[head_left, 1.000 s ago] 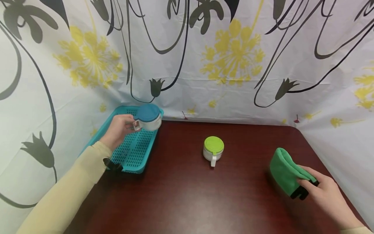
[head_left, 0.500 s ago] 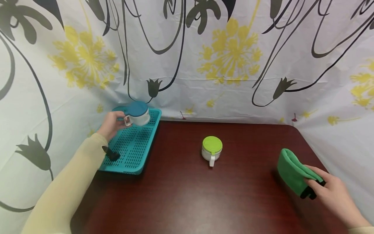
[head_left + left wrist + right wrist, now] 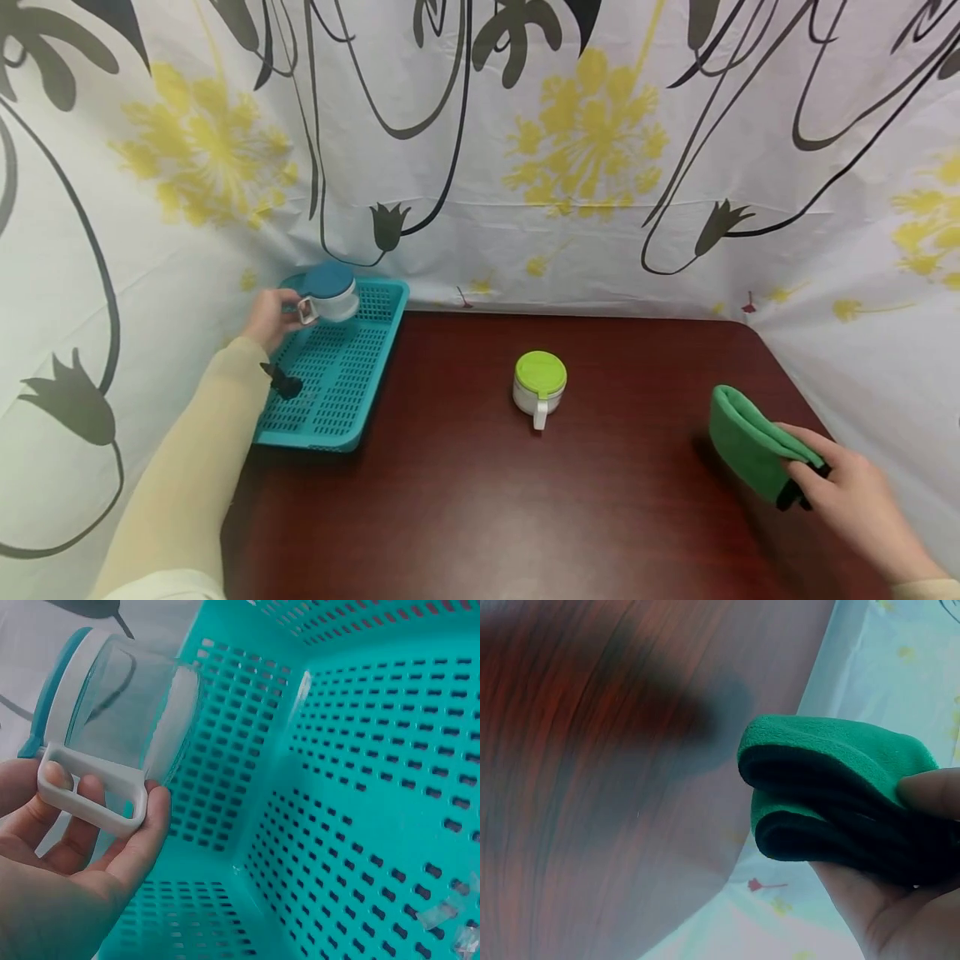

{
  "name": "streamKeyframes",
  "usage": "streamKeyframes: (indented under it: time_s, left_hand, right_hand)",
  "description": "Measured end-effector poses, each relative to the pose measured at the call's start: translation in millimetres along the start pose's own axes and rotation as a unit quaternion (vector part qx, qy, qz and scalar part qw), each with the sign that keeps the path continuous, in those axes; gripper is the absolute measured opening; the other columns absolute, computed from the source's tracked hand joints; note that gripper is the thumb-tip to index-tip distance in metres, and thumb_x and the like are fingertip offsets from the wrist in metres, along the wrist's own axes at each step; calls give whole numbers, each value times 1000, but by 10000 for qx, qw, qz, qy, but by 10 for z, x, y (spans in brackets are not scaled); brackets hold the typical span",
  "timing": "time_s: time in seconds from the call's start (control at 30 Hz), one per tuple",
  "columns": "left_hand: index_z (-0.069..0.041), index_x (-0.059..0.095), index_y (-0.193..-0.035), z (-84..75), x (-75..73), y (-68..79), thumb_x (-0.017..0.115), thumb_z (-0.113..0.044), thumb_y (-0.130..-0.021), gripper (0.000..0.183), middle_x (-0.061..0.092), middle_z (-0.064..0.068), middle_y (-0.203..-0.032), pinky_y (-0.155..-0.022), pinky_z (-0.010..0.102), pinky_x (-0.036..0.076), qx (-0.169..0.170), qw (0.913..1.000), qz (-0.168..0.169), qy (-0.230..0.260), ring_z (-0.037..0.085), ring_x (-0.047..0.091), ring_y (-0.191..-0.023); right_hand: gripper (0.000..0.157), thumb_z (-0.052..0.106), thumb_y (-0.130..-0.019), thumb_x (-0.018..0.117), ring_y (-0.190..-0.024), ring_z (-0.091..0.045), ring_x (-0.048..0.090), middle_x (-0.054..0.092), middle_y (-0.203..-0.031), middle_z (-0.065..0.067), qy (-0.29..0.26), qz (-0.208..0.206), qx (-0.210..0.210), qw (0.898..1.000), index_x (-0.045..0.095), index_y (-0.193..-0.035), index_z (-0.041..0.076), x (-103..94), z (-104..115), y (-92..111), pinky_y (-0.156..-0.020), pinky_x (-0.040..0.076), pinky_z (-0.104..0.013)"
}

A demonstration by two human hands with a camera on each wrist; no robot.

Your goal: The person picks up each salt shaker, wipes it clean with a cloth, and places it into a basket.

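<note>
My left hand grips the white handle of a small clear jar with a blue lid, over the far left part of a turquoise basket. The left wrist view shows the jar close up, a white layer at its bottom, fingers wrapped about the handle. At the right, my right hand pinches a folded green cloth with black edging between thumb and fingers, held just over the table. In the right wrist view the cloth shows its several folded layers.
A second jar with a lime-green lid stands mid-table, its handle toward me. The dark red-brown table meets a white patterned curtain at the back and sides. Inside the basket lie small clear scraps.
The left hand has carried the blue-lidded jar leftward over the basket. The right hand with the green cloth has shifted slightly right. The head view has turned a little.
</note>
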State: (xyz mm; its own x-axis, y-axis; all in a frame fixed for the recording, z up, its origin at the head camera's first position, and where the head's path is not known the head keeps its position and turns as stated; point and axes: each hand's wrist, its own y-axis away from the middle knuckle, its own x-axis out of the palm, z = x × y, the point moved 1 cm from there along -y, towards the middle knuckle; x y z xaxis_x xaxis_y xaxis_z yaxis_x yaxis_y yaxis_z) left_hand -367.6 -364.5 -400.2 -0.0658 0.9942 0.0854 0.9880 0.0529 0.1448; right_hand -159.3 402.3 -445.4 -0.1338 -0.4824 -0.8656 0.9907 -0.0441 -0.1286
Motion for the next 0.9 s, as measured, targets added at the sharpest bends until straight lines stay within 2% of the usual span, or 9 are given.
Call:
streamKeyframes:
  time_s: [0.17,0.3,0.37,0.43,0.5,0.6,0.73,0.9]
  left_hand:
    - [6,59,-74,61,-42,-12,40,3,-96,28,57,17,-93,-83,44,58,-37,10000,-79,47,37,67,-97]
    - [8,58,-82,121,-49,-31,40,2,-96,24,55,19,-101,-90,48,55,-120,9997,-57,-224,40,66,-100]
    - [9,57,-87,166,-65,-58,39,1,-97,21,51,20,-109,-96,52,51,-174,9991,-20,-379,41,64,-105]
    - [9,56,-91,228,-89,-102,39,1,-97,20,47,20,-116,-100,54,47,-209,9983,-11,-535,42,63,-107]
    - [9,55,-95,305,-122,-159,39,-1,-99,19,45,18,-121,-102,55,45,-246,9971,17,-718,41,62,-110]
    - [8,55,-94,419,-173,-247,40,-2,-99,19,43,18,-128,-101,55,46,-289,9946,28,-995,41,59,-114]
    - [7,53,-91,514,-200,-311,40,-3,-99,18,37,25,-140,-102,56,45,-399,9910,165,-1268,48,49,-125]
    - [7,46,-87,543,-166,-318,40,-1,-98,15,30,32,-148,-105,57,42,-543,9873,309,-1460,52,43,-131]
  right_hand:
    - [46,11,-99,55,-46,-12,43,62,-86,-13,207,-257,-223,9992,53,-145,13,-4,-67,-27,-43,34,-29]
    - [48,7,-93,59,-49,-8,41,54,-68,-3,436,-500,-490,9966,58,-141,15,-1,-121,-53,-46,30,-27]
    - [50,5,-90,61,-51,-7,40,54,-68,-2,589,-620,-644,9943,59,-138,14,9,-142,-78,-47,29,-26]
    - [51,3,-86,62,-55,-9,41,59,-75,-6,734,-735,-787,9915,60,-137,13,19,-158,-113,-49,29,-26]
    - [54,2,-83,64,-60,-13,45,64,-89,-13,856,-778,-881,9894,60,-136,11,39,-166,-142,-50,31,-28]
    - [58,1,-80,68,-65,-20,51,65,-105,-22,990,-780,-967,9873,60,-136,10,65,-161,-166,-51,34,-31]
    - [61,1,-76,72,-69,-27,58,65,-109,-23,1069,-862,-1105,9843,61,-135,11,80,-136,-156,-51,37,-34]
    - [66,0,-75,72,-77,-34,62,64,-114,-20,1090,-936,-1255,9816,59,-138,14,85,-71,-134,-51,40,-37]
